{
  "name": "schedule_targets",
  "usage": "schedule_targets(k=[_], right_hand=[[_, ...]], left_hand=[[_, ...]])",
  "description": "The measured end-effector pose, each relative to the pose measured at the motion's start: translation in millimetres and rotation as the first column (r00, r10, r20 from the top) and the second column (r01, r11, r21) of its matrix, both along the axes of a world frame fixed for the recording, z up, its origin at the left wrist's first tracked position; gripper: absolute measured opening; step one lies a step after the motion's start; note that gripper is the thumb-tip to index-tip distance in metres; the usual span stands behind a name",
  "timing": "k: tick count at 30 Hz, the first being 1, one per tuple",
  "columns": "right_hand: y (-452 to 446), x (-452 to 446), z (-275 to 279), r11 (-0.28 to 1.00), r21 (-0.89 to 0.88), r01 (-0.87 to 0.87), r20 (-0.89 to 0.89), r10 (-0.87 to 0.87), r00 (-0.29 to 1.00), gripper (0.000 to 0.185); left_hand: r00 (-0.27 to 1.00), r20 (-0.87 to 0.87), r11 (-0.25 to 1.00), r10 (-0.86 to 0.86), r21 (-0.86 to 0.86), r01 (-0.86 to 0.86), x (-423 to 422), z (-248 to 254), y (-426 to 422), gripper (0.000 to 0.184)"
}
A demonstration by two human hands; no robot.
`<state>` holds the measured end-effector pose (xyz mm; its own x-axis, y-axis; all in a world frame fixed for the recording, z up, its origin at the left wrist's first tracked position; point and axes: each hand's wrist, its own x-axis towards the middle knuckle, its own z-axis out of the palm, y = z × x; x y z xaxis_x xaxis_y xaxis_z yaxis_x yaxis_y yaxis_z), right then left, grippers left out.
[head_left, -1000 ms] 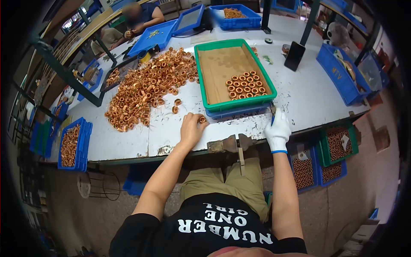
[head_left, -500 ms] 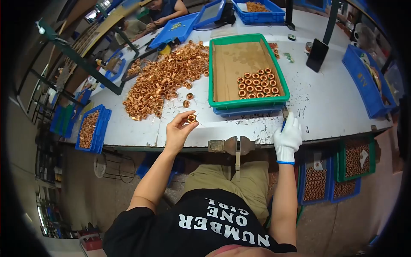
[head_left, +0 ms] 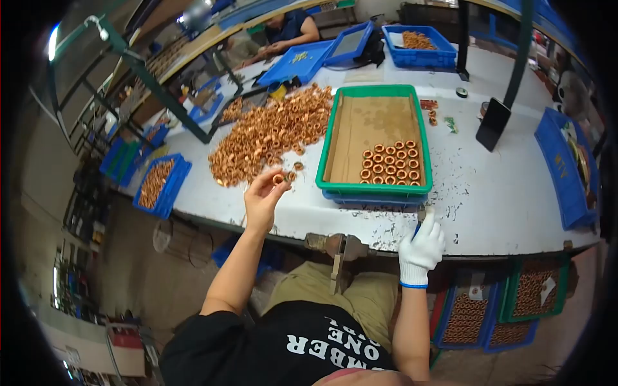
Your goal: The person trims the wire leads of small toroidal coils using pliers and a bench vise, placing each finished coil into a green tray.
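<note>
Between thumb and fingers, my bare left hand (head_left: 262, 201) pinches a copper-wound ring coil (head_left: 278, 179) above the table. Two loose coils (head_left: 295, 171) lie just beyond it, beside a large heap of copper coils (head_left: 277, 132). My right hand (head_left: 421, 248), in a white knitted glove, is closed around blue-handled pliers (head_left: 418, 225), whose jaws point away from me; their exact kind is hard to make out. Ahead of the pliers is a green tray (head_left: 327, 154) lined with brown cardboard, with rows of coils (head_left: 391, 163) standing in its near right part.
A vise (head_left: 338, 248) is fixed at the table's front edge. A phone (head_left: 494, 124) leans on a post at right, near a blue bin (head_left: 566, 170). Blue trays (head_left: 421, 55) stand at the back, where another person (head_left: 290, 32) sits. Coil-filled trays (head_left: 470, 309) stand below the table.
The view has tilted and shifted, so the table sits lower in it. My left hand still holds the coil, now nearer the loose coils; my right hand keeps the pliers.
</note>
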<state>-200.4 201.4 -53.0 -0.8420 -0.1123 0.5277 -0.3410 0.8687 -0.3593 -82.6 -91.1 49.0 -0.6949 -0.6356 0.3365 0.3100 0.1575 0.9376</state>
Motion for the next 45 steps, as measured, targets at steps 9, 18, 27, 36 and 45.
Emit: schedule_targets(k=[9, 18, 27, 36, 45], right_hand=[[0.1, -1.3, -8.6, 0.996, 0.086, 0.026, -0.043, -0.022, 0.999, 0.070], [36.9, 7.0, 33.8, 0.602, -0.791, -0.107, 0.177, 0.394, 0.902, 0.066], [15.1, 103.6, 101.4, -0.305, -0.935, 0.181, -0.134, 0.776, 0.617, 0.066], [-73.0, 147.9, 137.8, 0.733, -0.345, -0.587, 0.207, 0.669, 0.714, 0.062], [-95.8, 149.4, 134.0, 0.821, -0.163, -0.547, 0.214, 0.570, 0.793, 0.067]], left_hand=[[0.995, 0.051, 0.977, -0.086, 0.200, 0.074, 20.7, 1.3, 29.5, 0.033], [0.938, 0.178, 0.949, -0.298, 0.160, 0.271, 33.6, 12.5, 23.7, 0.037], [0.833, 0.022, 0.706, -0.553, 0.544, 0.454, 22.3, 11.5, 10.9, 0.044], [0.867, -0.065, 0.770, -0.493, 0.432, 0.470, 51.7, -23.4, 13.6, 0.045], [0.818, -0.181, 0.703, -0.546, 0.433, 0.564, 61.0, -29.2, 8.1, 0.040]])
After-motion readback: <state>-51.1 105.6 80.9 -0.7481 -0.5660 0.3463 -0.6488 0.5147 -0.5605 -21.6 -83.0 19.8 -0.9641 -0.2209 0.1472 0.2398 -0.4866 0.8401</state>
